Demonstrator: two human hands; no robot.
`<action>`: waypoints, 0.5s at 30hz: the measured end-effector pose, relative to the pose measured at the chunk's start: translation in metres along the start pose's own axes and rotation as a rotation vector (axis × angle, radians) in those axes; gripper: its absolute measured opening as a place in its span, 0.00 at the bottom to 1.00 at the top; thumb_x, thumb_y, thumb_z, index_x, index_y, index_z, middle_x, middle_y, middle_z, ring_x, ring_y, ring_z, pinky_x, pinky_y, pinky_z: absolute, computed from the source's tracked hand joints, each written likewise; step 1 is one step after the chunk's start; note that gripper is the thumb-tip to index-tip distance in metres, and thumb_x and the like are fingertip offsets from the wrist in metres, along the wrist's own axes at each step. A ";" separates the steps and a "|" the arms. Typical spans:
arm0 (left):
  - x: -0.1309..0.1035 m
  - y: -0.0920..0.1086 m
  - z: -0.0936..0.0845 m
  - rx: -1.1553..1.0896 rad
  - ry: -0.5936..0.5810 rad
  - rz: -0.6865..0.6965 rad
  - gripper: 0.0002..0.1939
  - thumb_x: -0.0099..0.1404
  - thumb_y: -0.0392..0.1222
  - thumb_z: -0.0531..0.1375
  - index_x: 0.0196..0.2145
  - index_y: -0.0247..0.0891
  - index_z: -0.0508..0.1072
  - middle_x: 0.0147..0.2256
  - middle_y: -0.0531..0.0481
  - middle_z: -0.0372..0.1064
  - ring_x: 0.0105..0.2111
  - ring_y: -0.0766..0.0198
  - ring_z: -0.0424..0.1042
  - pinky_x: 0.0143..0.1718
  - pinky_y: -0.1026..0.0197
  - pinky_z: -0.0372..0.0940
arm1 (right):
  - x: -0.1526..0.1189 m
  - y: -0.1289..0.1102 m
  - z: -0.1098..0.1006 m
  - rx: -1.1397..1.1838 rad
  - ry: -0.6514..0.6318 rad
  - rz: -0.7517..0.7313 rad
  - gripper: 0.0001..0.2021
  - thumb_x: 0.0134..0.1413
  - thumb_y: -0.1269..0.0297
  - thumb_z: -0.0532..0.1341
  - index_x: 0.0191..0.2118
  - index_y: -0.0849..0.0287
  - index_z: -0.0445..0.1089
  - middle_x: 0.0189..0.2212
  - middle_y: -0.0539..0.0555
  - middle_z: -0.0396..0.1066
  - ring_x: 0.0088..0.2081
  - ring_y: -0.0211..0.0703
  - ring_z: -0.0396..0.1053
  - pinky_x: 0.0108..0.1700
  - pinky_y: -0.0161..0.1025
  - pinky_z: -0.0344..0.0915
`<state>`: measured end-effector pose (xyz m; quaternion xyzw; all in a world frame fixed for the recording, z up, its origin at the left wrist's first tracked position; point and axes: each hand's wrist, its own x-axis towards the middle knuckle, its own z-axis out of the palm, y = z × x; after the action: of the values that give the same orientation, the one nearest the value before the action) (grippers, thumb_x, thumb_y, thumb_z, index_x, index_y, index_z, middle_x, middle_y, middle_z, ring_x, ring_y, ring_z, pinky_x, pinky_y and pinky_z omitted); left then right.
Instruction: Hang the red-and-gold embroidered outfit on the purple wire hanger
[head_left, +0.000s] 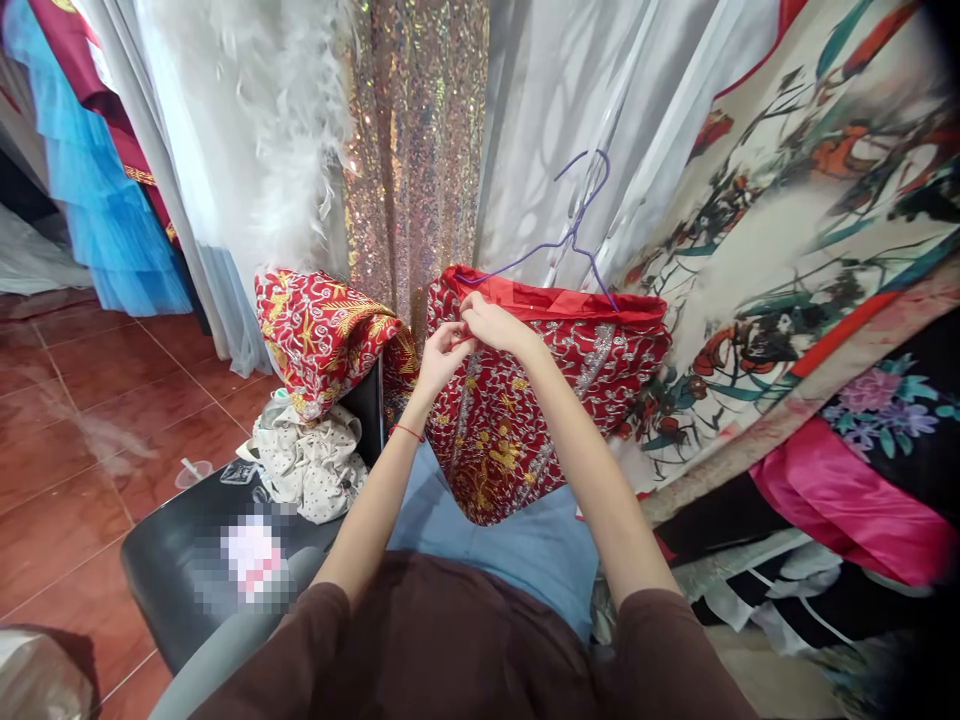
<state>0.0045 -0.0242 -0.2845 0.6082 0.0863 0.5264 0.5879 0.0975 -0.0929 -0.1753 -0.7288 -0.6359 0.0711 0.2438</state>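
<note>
over blue-clad lap (442,520), red embroidered garment (502,440), top edge running left to right, purple wire hanger (574,232) above; at its upper left, left hand (444,356) and right hand (492,326) meet, left nearer side edge; grip: fingertips overlapping, cannot tell if pinching cloth.

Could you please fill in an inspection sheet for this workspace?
Surface: the person's blue-clad lap, with a black chair beside it.
Job's things: patterned red garment over the lap; purple hanger at its upper edge.
Clutter: spotted cloth and clear cup on the chair; another item there is blurred out.
Hands: left hand and right hand meet near the garment's upper edge; what the fingertips pinch, if anything, is unclear.
Cables: nothing seen.
Surroundings: sequined fabric, white feathers, tiled floor.
</note>
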 end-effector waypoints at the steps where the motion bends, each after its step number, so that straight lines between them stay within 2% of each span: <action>1: 0.000 -0.001 -0.001 0.046 -0.018 0.022 0.18 0.52 0.47 0.72 0.37 0.37 0.74 0.22 0.59 0.61 0.24 0.72 0.60 0.28 0.66 0.55 | 0.001 0.002 0.001 -0.004 0.019 -0.007 0.05 0.63 0.66 0.47 0.43 0.56 0.57 0.37 0.60 0.75 0.39 0.53 0.73 0.46 0.48 0.67; 3: 0.000 -0.002 -0.002 0.148 -0.023 0.048 0.16 0.54 0.49 0.71 0.33 0.37 0.73 0.22 0.59 0.60 0.24 0.71 0.58 0.28 0.66 0.54 | 0.004 0.006 0.002 0.006 0.069 -0.033 0.06 0.62 0.67 0.48 0.44 0.56 0.58 0.39 0.60 0.74 0.39 0.52 0.72 0.46 0.48 0.67; 5: -0.003 -0.002 -0.002 0.254 -0.013 0.053 0.18 0.60 0.53 0.67 0.26 0.36 0.70 0.22 0.58 0.58 0.24 0.71 0.55 0.28 0.64 0.51 | 0.004 0.010 0.003 0.043 0.146 -0.095 0.08 0.62 0.68 0.48 0.45 0.57 0.59 0.36 0.57 0.74 0.37 0.50 0.71 0.46 0.47 0.67; 7: -0.007 0.000 -0.002 0.308 -0.002 0.024 0.25 0.63 0.57 0.63 0.20 0.37 0.63 0.20 0.57 0.53 0.23 0.71 0.51 0.26 0.63 0.47 | -0.002 0.013 0.004 0.071 0.282 -0.176 0.09 0.61 0.69 0.49 0.44 0.57 0.62 0.34 0.55 0.74 0.37 0.48 0.71 0.45 0.45 0.67; 9: -0.011 0.001 -0.002 0.295 0.003 -0.031 0.28 0.64 0.60 0.61 0.18 0.38 0.59 0.19 0.58 0.47 0.22 0.71 0.46 0.25 0.62 0.44 | -0.013 0.017 0.006 0.092 0.482 -0.211 0.08 0.60 0.70 0.50 0.41 0.56 0.65 0.36 0.55 0.75 0.37 0.46 0.71 0.45 0.43 0.66; 11: -0.014 0.002 -0.002 0.256 0.014 -0.073 0.30 0.63 0.63 0.61 0.18 0.38 0.57 0.19 0.58 0.45 0.21 0.72 0.44 0.25 0.61 0.42 | -0.026 0.022 0.011 0.140 0.685 -0.131 0.08 0.60 0.68 0.50 0.38 0.56 0.66 0.37 0.55 0.75 0.38 0.44 0.71 0.44 0.41 0.66; 12: -0.014 0.003 -0.002 0.243 0.020 -0.085 0.30 0.63 0.63 0.62 0.18 0.38 0.57 0.19 0.58 0.45 0.21 0.72 0.44 0.24 0.61 0.42 | -0.032 0.025 0.015 0.184 0.739 -0.058 0.08 0.61 0.67 0.50 0.36 0.55 0.67 0.35 0.54 0.75 0.37 0.44 0.71 0.43 0.41 0.66; 13: -0.015 0.003 -0.001 0.235 0.025 -0.092 0.30 0.62 0.63 0.63 0.18 0.38 0.57 0.19 0.59 0.45 0.21 0.72 0.44 0.24 0.62 0.42 | -0.037 0.028 0.020 0.246 0.735 0.023 0.09 0.62 0.65 0.51 0.35 0.55 0.67 0.33 0.54 0.74 0.35 0.43 0.72 0.42 0.40 0.66; 15: -0.014 0.003 0.000 0.222 0.022 -0.093 0.29 0.60 0.62 0.64 0.19 0.38 0.58 0.19 0.59 0.46 0.21 0.72 0.45 0.24 0.62 0.43 | -0.042 0.035 0.030 0.412 0.559 0.143 0.09 0.61 0.59 0.56 0.33 0.56 0.69 0.28 0.52 0.74 0.30 0.42 0.71 0.38 0.39 0.66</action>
<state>-0.0032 -0.0356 -0.2897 0.6589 0.1788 0.4924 0.5399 0.1084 -0.1273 -0.2255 -0.6984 -0.4642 0.0125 0.5446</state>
